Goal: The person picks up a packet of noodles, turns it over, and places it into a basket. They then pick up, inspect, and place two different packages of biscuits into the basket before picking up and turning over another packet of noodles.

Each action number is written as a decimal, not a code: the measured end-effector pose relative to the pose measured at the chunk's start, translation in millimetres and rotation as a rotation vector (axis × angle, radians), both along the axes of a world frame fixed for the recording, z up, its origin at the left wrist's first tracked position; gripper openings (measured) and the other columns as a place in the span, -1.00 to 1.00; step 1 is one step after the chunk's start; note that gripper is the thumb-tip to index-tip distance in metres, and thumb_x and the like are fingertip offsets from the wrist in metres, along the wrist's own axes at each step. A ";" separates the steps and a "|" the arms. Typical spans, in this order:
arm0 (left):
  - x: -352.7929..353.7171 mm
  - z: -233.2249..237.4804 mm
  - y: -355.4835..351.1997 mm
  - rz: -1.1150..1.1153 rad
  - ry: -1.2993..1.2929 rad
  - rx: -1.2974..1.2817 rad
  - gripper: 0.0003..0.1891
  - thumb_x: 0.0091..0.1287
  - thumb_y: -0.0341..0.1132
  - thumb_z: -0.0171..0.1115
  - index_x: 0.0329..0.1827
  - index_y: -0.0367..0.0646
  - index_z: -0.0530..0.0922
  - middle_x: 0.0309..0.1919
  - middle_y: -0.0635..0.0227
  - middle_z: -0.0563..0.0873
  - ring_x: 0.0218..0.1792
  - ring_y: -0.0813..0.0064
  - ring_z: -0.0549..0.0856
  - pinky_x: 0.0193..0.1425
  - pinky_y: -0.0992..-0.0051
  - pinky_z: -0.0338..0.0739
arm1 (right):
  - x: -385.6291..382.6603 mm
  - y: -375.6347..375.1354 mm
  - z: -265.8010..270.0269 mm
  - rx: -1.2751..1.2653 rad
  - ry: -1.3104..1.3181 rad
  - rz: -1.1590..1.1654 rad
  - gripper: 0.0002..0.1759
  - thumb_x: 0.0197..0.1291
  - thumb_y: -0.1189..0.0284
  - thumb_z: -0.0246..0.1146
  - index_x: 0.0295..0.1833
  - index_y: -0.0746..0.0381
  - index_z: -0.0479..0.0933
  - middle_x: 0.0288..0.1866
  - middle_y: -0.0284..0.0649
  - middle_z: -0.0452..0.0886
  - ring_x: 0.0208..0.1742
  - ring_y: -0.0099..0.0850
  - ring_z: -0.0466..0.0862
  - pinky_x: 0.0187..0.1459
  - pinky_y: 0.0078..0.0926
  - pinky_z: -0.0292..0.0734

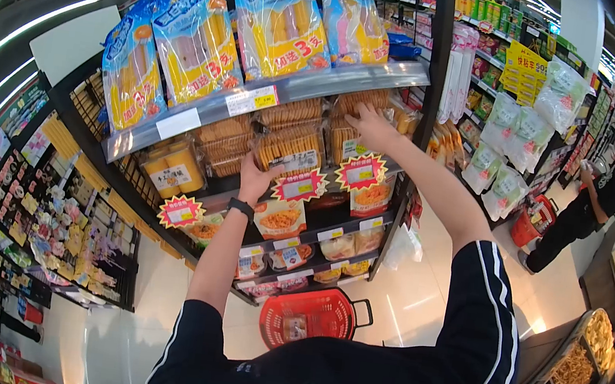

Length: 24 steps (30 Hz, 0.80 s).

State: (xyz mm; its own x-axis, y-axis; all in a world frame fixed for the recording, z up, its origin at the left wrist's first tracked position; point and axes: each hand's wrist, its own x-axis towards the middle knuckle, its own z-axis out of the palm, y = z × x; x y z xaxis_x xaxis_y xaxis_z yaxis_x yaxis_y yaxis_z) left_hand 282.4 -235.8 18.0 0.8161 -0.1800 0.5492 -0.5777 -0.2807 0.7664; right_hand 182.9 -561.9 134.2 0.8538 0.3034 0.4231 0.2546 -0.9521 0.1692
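Observation:
On the middle shelf, my left hand [254, 179] grips the lower left corner of a clear pack of round biscuits [291, 152]. A dark band is on that wrist. My right hand [370, 128] reaches in from the right with its fingers apart, touching the front of stacked biscuit packs [350, 104]. Another biscuit pack [223, 143] stands left of my left hand. Further left is a pack of yellow rolls [171, 167]. Starburst price tags [299, 186] hang from the shelf edge below my hands.
Large blue and yellow bags [278, 23] line the upper shelf. Boxed foods [279, 219] sit below. A red shopping basket [309, 319] with a pack inside rests on the floor. At the right, another person [600, 193] stands by a red basket [534, 221]. Produce bins [569, 374] are behind right.

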 end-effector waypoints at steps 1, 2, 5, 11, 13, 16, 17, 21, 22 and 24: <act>-5.1 4.7 -1.5 0.041 -0.044 0.068 -0.51 0.06 -0.23 0.55 -0.06 -0.28 0.50 -0.27 0.32 0.54 -0.32 0.42 0.55 -0.19 0.38 0.49 | 2.8 -6.9 -3.6 0.027 -0.020 0.019 -0.35 -0.01 0.35 0.42 0.23 0.29 0.43 0.16 0.00 0.45 0.26 -0.09 0.43 0.21 0.04 0.35; -9.1 7.4 -1.8 0.084 -0.086 0.136 -0.52 0.06 -0.21 0.55 -0.08 -0.29 0.52 -0.27 0.29 0.55 -0.31 0.39 0.55 -0.17 0.36 0.49 | 9.1 -17.0 -14.5 0.054 -0.037 0.040 -0.37 -0.02 0.35 0.42 0.21 0.28 0.45 0.14 -0.03 0.48 0.24 -0.10 0.44 0.21 0.00 0.35; -14.8 10.5 -5.7 0.126 -0.166 0.204 -0.43 0.05 -0.07 0.53 -0.09 -0.37 0.56 -0.14 0.03 0.59 -0.08 0.13 0.56 0.02 0.21 0.47 | 12.7 -24.7 -24.4 0.077 -0.078 0.067 -0.37 -0.03 0.37 0.42 0.21 0.28 0.45 0.13 -0.06 0.52 0.23 -0.09 0.46 0.24 -0.15 0.35; -17.9 7.5 -6.7 0.155 -0.154 0.225 -0.30 0.01 0.04 0.53 0.01 -0.41 0.54 -0.02 -0.11 0.58 0.08 -0.01 0.53 0.15 0.15 0.43 | -33.7 -9.9 -27.8 0.254 -0.404 0.101 -0.35 -0.06 0.49 0.40 0.23 0.29 0.40 0.27 0.00 0.42 0.33 0.00 0.37 0.33 -0.15 0.30; -20.5 9.7 -7.3 0.159 -0.188 0.201 -0.28 0.00 0.04 0.53 0.02 -0.41 0.53 -0.02 -0.09 0.59 0.07 0.01 0.54 0.14 0.15 0.43 | -59.6 -1.8 -34.7 0.439 -0.473 0.144 -0.36 -0.04 0.54 0.38 0.23 0.29 0.39 0.29 0.01 0.39 0.36 0.01 0.35 0.34 -0.15 0.29; -33.7 26.1 -2.1 0.101 -0.095 0.171 -0.23 0.00 -0.07 0.53 0.16 -0.45 0.46 0.02 -0.15 0.58 0.07 -0.04 0.55 0.19 0.20 0.43 | -107.2 8.0 -66.5 0.648 -0.587 0.070 -0.58 0.07 0.57 0.32 0.10 0.31 0.47 0.17 -0.01 0.50 0.22 -0.04 0.47 0.23 -0.21 0.39; -43.4 27.5 2.2 0.102 -0.090 0.148 -0.24 0.00 -0.09 0.53 0.17 -0.45 0.46 0.02 -0.14 0.58 0.07 -0.03 0.55 0.18 0.21 0.44 | -125.8 7.1 -103.0 0.871 -0.565 -0.024 -0.65 0.12 0.58 0.29 0.06 0.32 0.49 0.12 -0.04 0.54 0.18 -0.08 0.51 0.18 -0.26 0.42; -137.9 -37.3 49.9 0.062 -0.078 -0.094 -0.59 0.17 -0.40 0.39 0.08 -0.28 0.55 -0.17 0.15 0.64 -0.04 0.23 0.62 0.06 0.42 0.50 | -201.5 12.4 -273.1 0.978 -0.445 -0.295 -0.86 0.30 0.57 0.18 -0.05 0.32 0.56 -0.18 -0.18 0.62 -0.16 -0.40 0.60 -0.13 -0.51 0.51; -168.2 -70.7 61.3 0.012 0.194 -0.130 -0.65 0.22 -0.36 0.34 0.06 -0.26 0.57 -0.16 0.13 0.65 -0.03 0.20 0.62 0.11 0.38 0.49 | -225.6 22.6 -322.6 1.122 -0.281 -0.454 -0.86 0.32 0.52 0.18 -0.05 0.30 0.57 -0.19 -0.19 0.63 -0.18 -0.40 0.61 -0.17 -0.50 0.51; -229.3 -174.0 91.0 -0.003 0.391 0.203 -0.60 0.25 -0.19 0.30 0.06 -0.25 0.57 -0.08 0.07 0.66 0.00 0.13 0.62 0.21 0.24 0.44 | -291.6 34.8 -435.0 1.116 0.099 -0.594 -0.82 0.30 0.41 0.17 -0.12 0.28 0.59 -0.25 -0.11 0.67 -0.25 -0.34 0.64 -0.24 -0.45 0.51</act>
State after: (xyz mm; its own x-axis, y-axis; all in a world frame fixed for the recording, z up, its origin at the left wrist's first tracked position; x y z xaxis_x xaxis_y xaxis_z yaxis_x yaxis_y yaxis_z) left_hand 53.2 -144.8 -156.0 0.9549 -0.2548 0.1528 -0.2564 -0.4471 0.8569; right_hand -108.7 -527.1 -300.8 0.7780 -0.6153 0.1271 -0.2941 -0.5355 -0.7917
